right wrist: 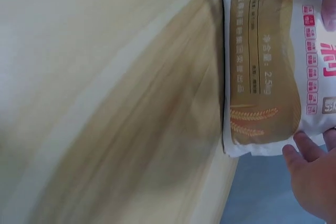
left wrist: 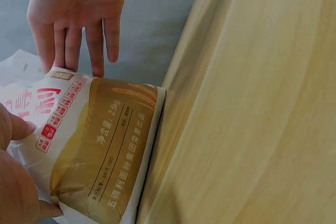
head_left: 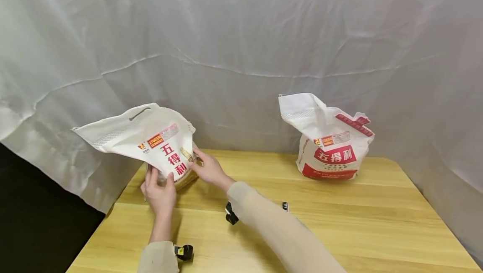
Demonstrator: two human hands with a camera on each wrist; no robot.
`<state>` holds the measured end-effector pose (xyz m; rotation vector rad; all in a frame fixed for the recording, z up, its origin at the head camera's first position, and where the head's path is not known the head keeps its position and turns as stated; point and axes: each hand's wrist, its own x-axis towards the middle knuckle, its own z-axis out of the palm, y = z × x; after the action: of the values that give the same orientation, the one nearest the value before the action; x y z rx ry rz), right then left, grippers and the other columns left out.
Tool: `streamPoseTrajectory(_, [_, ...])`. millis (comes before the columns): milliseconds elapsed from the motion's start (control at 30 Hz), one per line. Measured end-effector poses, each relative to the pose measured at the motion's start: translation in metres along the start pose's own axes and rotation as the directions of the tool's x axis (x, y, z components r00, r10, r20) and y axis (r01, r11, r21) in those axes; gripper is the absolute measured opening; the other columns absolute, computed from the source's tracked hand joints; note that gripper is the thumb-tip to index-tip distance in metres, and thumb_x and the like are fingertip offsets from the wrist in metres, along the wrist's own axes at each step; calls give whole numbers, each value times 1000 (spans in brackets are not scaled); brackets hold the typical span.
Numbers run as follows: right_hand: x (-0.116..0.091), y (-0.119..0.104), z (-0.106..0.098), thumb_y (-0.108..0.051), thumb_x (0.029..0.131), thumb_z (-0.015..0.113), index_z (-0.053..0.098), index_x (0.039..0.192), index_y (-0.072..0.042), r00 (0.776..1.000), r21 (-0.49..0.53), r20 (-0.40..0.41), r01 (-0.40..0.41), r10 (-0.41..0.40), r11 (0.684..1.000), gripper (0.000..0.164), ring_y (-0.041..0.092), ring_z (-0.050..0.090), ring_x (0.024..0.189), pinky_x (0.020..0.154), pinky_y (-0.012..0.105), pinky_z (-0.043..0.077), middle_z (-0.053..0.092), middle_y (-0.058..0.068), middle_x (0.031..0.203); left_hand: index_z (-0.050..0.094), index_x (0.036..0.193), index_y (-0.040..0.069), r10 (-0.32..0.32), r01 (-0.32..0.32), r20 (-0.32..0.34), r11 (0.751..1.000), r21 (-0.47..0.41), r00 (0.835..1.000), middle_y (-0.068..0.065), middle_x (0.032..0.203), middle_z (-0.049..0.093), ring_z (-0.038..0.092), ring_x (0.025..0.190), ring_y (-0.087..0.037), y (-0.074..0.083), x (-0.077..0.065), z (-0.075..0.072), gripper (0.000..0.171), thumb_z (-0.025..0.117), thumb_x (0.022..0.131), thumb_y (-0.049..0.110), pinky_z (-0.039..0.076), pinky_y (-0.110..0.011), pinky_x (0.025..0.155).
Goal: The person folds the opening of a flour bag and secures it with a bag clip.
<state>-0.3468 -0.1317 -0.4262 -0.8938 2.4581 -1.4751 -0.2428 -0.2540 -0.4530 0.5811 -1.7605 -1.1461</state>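
1 printed bag (head_left: 158, 139), contents hidden, between both hands (head_left: 160, 193) (head_left: 209, 169)

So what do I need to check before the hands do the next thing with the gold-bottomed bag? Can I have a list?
1. Left hand on the gold-bottomed bag: ok, thumb on its front, fingers at its side.
2. Right hand on it too: ok, touching the opposite side.
3. Bag's bottom on the table: ok.
4. Bag's top standing straight: not ok, it flops over to the left.
5. Red-bottomed bag out of the way: ok, standing apart on the right.
6. Bag sealed tight: cannot tell.
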Motion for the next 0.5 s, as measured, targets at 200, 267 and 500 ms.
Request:
streamPoseTrajectory(200, [-17, 0, -5, -39, 103, 61, 44, 159, -19, 998, 1, -60, -23, 23, 1000, 62, 31, 54, 139, 115, 49, 43, 52, 11, 156, 60, 144, 5, 12, -11, 59, 1000, -10, 998, -17, 159, 45, 42, 132, -46, 1, -4, 2, 62, 77, 85, -5, 32, -61, 111])
streamPoseTrajectory(267, [-21, 2, -6, -41, 103, 61, 43, 159, -20, 996, 0, -82, -39, 39, 999, 62, 31, 51, 141, 116, 50, 41, 50, 9, 158, 61, 143, 4, 24, -24, 77, 1000, -8, 997, -18, 159, 46, 43, 132, -47, 2, -5, 3, 61, 77, 85, -4, 33, -62, 110])
streamPoseTrajectory(500, [-37, 8, -13, -38, 105, 59, 44, 158, -18, 980, -10, -189, -66, 63, 998, 59, 32, 45, 146, 120, 52, 35, 46, 10, 160, 60, 143, 2, 39, -36, 181, 999, -20, 983, -19, 158, 46, 45, 128, -45, 4, -9, 9, 59, 77, 87, -2, 37, -59, 106])
